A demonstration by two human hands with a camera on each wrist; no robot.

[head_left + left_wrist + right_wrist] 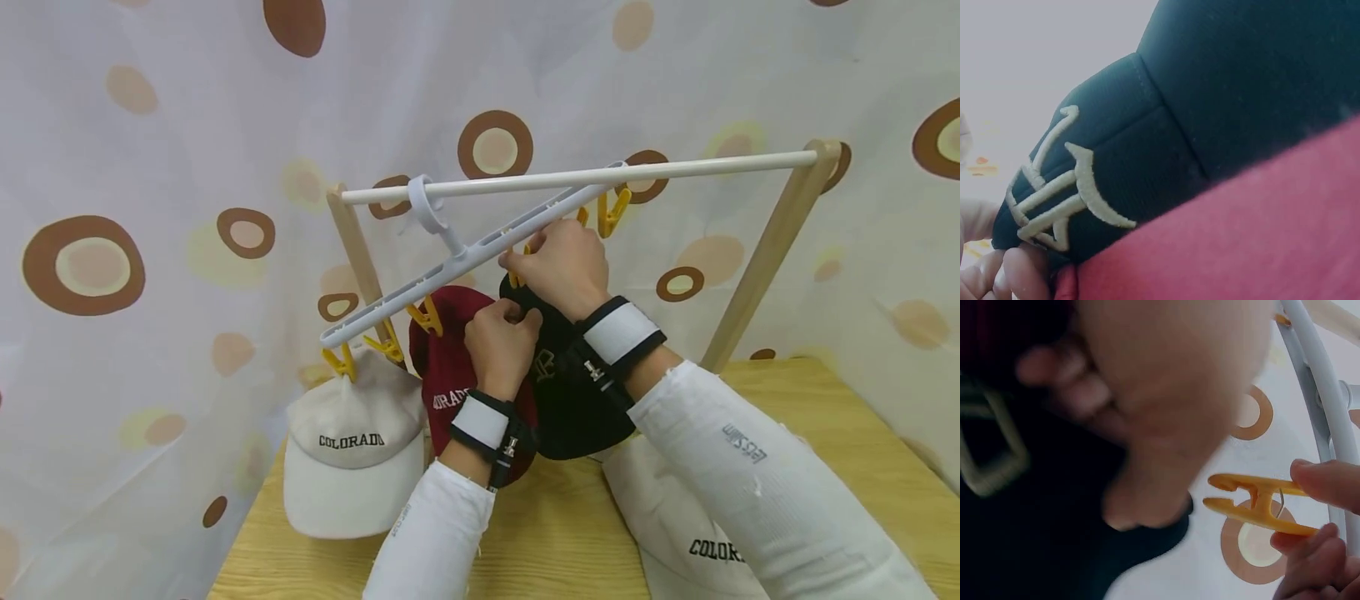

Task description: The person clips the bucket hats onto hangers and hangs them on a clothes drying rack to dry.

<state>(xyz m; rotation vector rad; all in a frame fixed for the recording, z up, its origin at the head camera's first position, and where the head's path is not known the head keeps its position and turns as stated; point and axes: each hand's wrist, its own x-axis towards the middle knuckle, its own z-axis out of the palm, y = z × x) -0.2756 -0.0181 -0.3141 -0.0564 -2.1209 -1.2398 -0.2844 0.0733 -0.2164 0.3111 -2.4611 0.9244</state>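
A black cap [581, 412] with gold embroidery hangs from my left hand [501, 346], whose thumb and fingers pinch its edge. Above it my right hand [566, 262] squeezes a yellow clip [1260, 503] on the white hanger [457, 265]; the clip's jaws stand apart with nothing between them. In the right wrist view the black cap's edge [1154, 547] is just left of the clip. Beside my left hand a maroon cap [450, 358] hangs from another yellow clip [426, 317]. In the left wrist view the embroidery [1082, 187] faces the camera, with the maroon fabric [1229, 244] alongside.
A beige Colorado cap [356, 417] hangs at the hanger's left end. The hanger hooks on a white rod [712, 165] between wooden posts [772, 250]. Another beige cap [675, 517] lies on the wooden table [555, 533], partly hidden by my right sleeve.
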